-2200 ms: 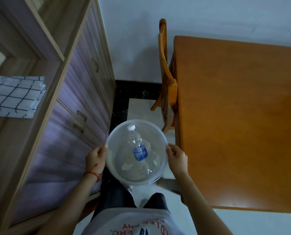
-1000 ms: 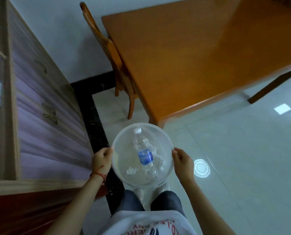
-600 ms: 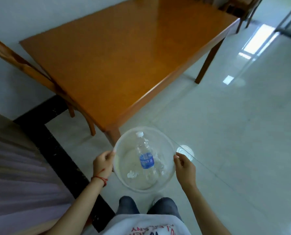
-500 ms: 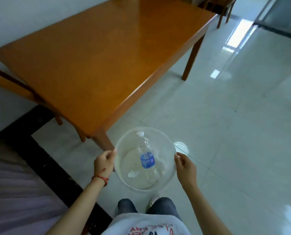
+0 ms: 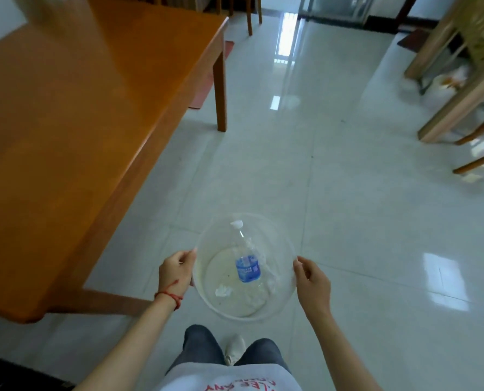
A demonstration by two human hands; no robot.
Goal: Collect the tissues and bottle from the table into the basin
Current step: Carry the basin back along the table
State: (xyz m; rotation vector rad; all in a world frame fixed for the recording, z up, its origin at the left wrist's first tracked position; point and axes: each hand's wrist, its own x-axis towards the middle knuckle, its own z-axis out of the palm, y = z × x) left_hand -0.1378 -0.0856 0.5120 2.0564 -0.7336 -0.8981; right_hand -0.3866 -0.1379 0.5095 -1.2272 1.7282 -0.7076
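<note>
You hold the clear plastic basin (image 5: 280,238) out in front of you above the floor tiles (image 5: 348,193). Your left hand (image 5: 175,268) has its grip clenched on the left rim; your right hand (image 5: 312,279) has its grip clenched on the right rim. A red string bracelet (image 5: 169,295) sits on your left wrist.

Contents: the water bottle (image 5: 246,256) lies inside the basin, white cap (image 5: 236,223) pointing away from you. Its blue label (image 5: 247,268) carries white print, too small to read. A crumpled white tissue (image 5: 223,291) lies on the basin floor just left of the bottle's lower end; more crumpled tissue shows beside and under the bottle on the right, blurred through the plastic.

Your shirt (image 5: 229,376) shows red lettering at the bottom edge, upside down to the camera and cut off; "LEE ANY" can be partly made out.

Change against 0.5 s ago: the view has swung right. The orange wooden tabletop (image 5: 65,108) now fills the left side, well apart from the basin, and more open floor shows ahead. Light wooden furniture legs (image 5: 461,100) have come into view at far right. Both grips and the bottle's lie in the basin are unchanged.
</note>
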